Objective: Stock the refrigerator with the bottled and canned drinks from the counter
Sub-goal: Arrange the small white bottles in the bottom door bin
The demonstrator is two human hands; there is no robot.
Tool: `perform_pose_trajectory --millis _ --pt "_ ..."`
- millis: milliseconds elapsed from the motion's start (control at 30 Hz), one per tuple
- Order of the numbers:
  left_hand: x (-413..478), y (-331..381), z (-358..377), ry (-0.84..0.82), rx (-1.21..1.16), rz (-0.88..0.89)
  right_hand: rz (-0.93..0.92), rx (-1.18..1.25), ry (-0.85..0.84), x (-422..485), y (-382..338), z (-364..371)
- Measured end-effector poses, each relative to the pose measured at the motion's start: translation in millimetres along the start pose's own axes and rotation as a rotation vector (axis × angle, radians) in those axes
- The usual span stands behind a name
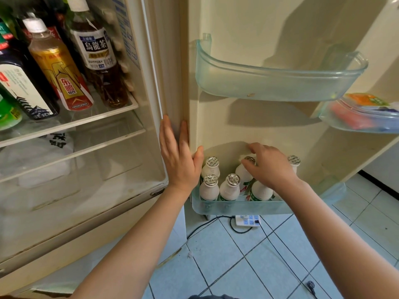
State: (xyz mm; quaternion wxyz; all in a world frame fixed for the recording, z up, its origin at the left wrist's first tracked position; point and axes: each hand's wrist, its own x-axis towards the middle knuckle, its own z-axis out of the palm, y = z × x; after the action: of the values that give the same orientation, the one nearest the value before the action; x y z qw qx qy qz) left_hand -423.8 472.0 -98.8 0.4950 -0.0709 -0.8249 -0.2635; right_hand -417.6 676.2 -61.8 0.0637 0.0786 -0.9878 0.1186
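Observation:
The refrigerator stands open. Several small white bottles with silver foil caps (229, 187) stand in the bottom door bin (237, 207). My right hand (269, 165) reaches down over them, and its fingers curl round the top of one white bottle (243, 172) at the back of the bin. My left hand (179, 156) lies flat with straight fingers against the refrigerator frame by the door hinge. On the glass shelf (112, 112) inside stand tall drinks: a Suntory oolong tea bottle (99, 55), a gold and red bottle (62, 72) and darker bottles.
An unfilled clear door bin (276, 83) hangs above the bottle bin. Another bin at the far right (362, 117) holds coloured packets. A white bag (38, 152) lies on the lower shelf. A power strip (248, 221) and cables lie on the blue tiled floor.

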Motion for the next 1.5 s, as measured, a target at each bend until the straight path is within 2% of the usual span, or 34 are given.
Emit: perform_pose_trajectory --millis 200,367,567,733,1000,1233,1500 --pt "0.4 0.5 -0.7 0.002 0.001 0.001 0.008 -0.181 -0.102 5.7 4.2 17.7" --pt "0.2 -0.2 -0.3 0.007 -0.003 0.007 -0.044 -0.027 -0.077 6.1 1.4 19.1" --pt "-0.3 -1.9 1.5 0.014 0.005 0.018 0.038 0.090 -0.042 10.7 -5.1 24.2" --pt "-0.2 -2.6 1.1 0.019 0.009 0.025 0.129 0.079 -0.064 18.0 -16.1 29.9" --pt "0.8 -2.0 1.2 0.023 0.007 0.016 0.104 0.103 -0.121 22.8 -19.2 29.1" --pt "0.9 -1.8 0.8 0.015 0.006 0.007 0.142 0.177 -0.079 21.2 -20.5 32.0" --pt "0.6 -2.0 1.1 0.019 0.011 0.020 0.156 0.220 -0.157 14.2 -20.5 24.7"
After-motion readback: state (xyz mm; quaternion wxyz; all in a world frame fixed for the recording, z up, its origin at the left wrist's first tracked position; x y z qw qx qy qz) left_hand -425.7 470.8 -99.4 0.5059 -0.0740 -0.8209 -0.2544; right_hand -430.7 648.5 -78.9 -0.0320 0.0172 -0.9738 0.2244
